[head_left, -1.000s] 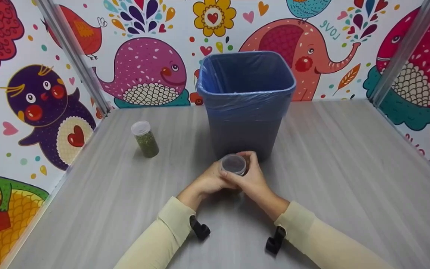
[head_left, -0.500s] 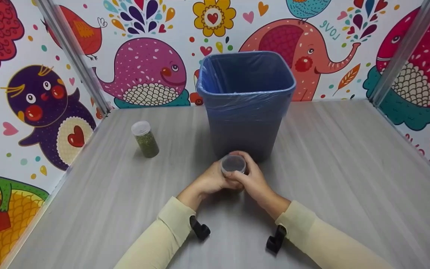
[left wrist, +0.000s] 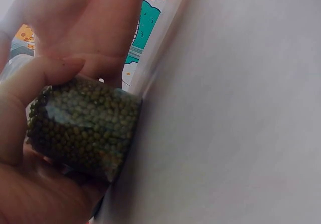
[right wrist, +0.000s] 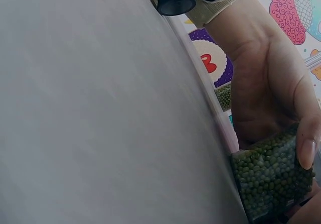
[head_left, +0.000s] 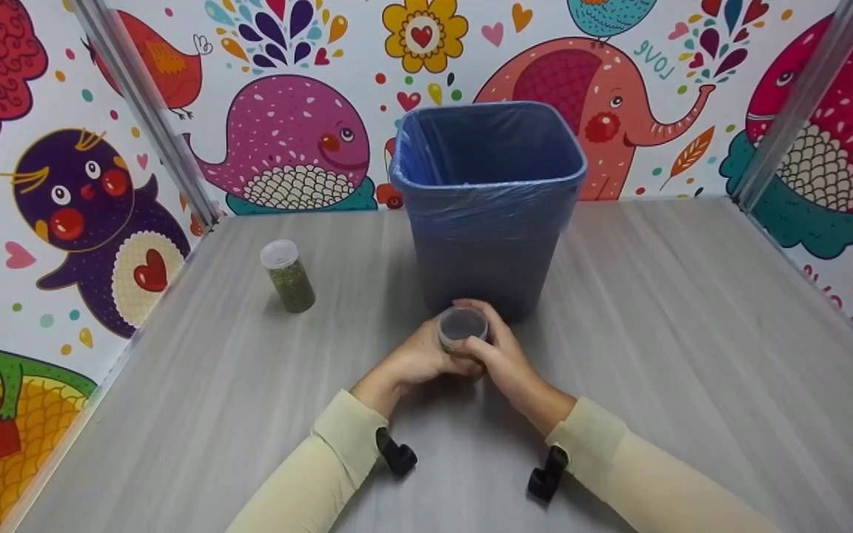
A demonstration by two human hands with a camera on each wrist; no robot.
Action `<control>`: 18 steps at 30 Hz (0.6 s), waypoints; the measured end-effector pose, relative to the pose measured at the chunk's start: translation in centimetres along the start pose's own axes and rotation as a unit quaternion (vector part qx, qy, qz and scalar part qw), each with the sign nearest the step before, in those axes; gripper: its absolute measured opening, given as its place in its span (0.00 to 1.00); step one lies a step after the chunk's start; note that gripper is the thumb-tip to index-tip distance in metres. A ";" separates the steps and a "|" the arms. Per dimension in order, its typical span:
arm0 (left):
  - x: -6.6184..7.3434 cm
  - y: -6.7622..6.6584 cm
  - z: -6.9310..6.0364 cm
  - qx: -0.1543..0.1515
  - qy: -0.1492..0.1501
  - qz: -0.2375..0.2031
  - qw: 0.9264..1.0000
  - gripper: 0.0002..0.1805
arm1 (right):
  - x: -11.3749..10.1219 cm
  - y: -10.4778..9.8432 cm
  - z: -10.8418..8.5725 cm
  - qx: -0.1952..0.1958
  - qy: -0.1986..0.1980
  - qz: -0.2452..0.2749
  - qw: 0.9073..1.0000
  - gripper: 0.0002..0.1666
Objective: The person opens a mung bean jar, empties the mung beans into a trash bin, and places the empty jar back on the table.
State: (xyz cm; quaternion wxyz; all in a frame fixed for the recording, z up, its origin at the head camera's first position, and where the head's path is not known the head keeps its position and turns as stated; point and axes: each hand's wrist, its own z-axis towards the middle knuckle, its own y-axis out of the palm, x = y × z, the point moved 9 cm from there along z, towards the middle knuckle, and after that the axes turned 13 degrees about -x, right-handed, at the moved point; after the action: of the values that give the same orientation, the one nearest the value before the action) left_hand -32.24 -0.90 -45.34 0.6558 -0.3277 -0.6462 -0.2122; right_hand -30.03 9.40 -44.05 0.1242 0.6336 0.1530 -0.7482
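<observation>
Both hands hold a clear plastic jar of small green beans [head_left: 463,323] upright at the front of the bin in the head view. My left hand [head_left: 423,357] wraps its body from the left. From the right, my right hand [head_left: 504,354] grips around the translucent round lid, thumb on the near side and a finger on the far side. In the left wrist view the jar [left wrist: 85,126] is full of beans, with a thumb across it. The right wrist view shows the jar's lower part [right wrist: 271,179], its base at or very near the table.
A second jar of green beans [head_left: 292,284] with a whitish lid stands on the table to the left. Behind the hands is a tall grey bin [head_left: 487,252] with a blue liner over its rim. Printed wall panels [head_left: 300,148] border the grey table [head_left: 693,355].
My right hand's far finger has moved left around the jar's lid, while its thumb has slid right along the near edge. The left hand, second jar and bin stay in place.
</observation>
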 end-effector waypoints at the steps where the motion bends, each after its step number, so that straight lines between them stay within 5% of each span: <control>1: 0.0 0.0 0.0 -0.001 0.000 -0.002 1.000 0.45 | 0.1 0.0 0.0 -0.002 0.002 0.000 1.000 0.40; 12: 0.3 0.1 0.1 -0.004 0.030 0.010 0.999 0.44 | -0.3 -0.5 -0.1 0.041 -0.020 -0.048 0.998 0.47; 18: 0.1 0.1 0.0 -0.004 0.018 0.008 1.000 0.47 | -0.3 -0.6 -0.2 0.057 -0.017 -0.066 0.996 0.45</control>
State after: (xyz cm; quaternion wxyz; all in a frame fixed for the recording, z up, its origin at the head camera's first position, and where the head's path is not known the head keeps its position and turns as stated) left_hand -32.16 -0.78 -45.22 0.6677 -0.3314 -0.6308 -0.2155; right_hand -30.00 10.02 -43.74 0.0411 0.6151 0.1492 -0.7731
